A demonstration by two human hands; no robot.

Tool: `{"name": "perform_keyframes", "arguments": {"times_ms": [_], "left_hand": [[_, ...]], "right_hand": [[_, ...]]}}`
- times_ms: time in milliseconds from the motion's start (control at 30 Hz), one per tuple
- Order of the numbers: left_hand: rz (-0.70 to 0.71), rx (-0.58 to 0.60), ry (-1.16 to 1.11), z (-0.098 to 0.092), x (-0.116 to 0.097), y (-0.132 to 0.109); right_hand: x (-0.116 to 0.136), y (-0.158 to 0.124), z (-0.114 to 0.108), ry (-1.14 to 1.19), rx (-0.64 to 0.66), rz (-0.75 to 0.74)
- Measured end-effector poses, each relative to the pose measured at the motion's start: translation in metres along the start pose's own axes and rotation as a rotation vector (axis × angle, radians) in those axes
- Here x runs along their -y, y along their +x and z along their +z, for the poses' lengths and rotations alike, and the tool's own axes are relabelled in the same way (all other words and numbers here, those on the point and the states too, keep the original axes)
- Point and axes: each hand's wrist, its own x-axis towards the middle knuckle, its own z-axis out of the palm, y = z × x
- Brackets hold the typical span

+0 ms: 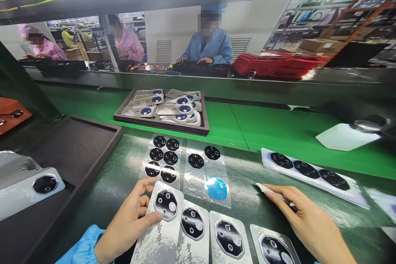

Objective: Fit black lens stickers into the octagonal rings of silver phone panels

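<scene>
My left hand [131, 218] grips the leftmost silver phone back panel [159, 231], thumb on its face and fingers at its left edge. This panel bears a black octagonal camera plate [166, 205] near its top. Three similar panels stand in a row to its right: one [194, 231] beside it, another [229, 239], and a third [274, 247] nearest my right hand. My right hand [301, 210] is closed in a pinch on a thin white piece [262, 187], seen nearly edge-on above the bench; its kind is not plain.
Transparent sheets with black octagonal stickers [170, 157] lie ahead, one with a blue sticker [216, 187]. Another sticker strip [306, 170] is at right. A dark tray [161, 128] holds more panels; stacked panels [31, 194] sit left. A white bottle [346, 137] lies right. Co-workers sit beyond.
</scene>
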Motion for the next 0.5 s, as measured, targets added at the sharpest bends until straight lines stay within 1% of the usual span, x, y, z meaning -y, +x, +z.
{"name": "perform_keyframes", "arguments": {"times_ms": [133,300,500], "left_hand": [[-0.011,0.016,-0.036,-0.0002,-0.0013,0.0024],[-0.039,0.004,-0.039,0.0008,-0.0027,0.0033],[-0.105,-0.018,-0.055,0.0026,-0.0074,0.0050]], "right_hand": [[-0.0008,-0.0002,0.0000,-0.004,-0.009,-0.010],[-0.0020,-0.0002,-0.0005,-0.016,-0.025,-0.023],[-0.0032,0.0004,0.0010,-0.020,-0.042,-0.041]]}}
